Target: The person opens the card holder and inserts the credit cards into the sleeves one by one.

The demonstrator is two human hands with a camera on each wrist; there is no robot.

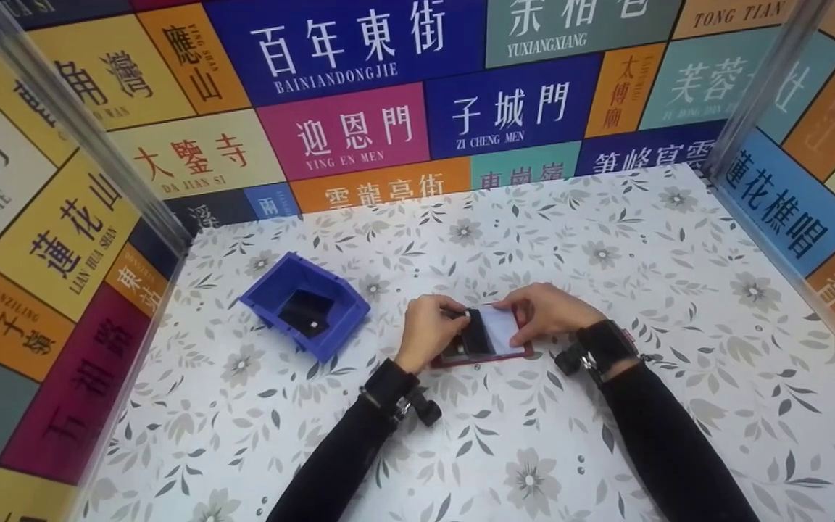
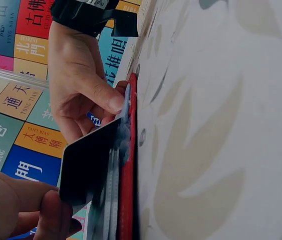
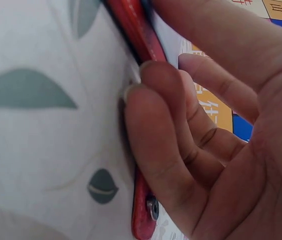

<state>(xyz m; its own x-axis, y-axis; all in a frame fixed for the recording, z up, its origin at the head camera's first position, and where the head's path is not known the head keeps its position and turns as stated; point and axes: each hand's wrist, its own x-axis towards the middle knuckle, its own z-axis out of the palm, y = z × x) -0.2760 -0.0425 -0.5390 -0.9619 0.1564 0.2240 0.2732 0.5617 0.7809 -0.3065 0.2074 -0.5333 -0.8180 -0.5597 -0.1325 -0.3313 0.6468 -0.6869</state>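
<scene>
A red card wallet [image 1: 493,357] lies opened on the table in the head view, with whitish clear sleeve pages [image 1: 502,330] on its right side. My left hand [image 1: 430,330] pinches a black card [image 2: 88,167] by its edge. In the left wrist view the card stands tilted over the sleeves, its inner edge close against them. With thumb and fingers apart, my right hand [image 1: 551,312] grips the wallet's right part. Its curled fingertips [image 3: 153,120] rest at the red cover's edge in the right wrist view, near a metal snap [image 3: 152,207].
Left of the wallet, a blue plastic bin [image 1: 345,319] holds a flat black item [image 1: 305,312] with a small white spot. The table [image 1: 461,457] wears a floral cover. Panels of printed signs [image 1: 345,130] stand along its back and sides.
</scene>
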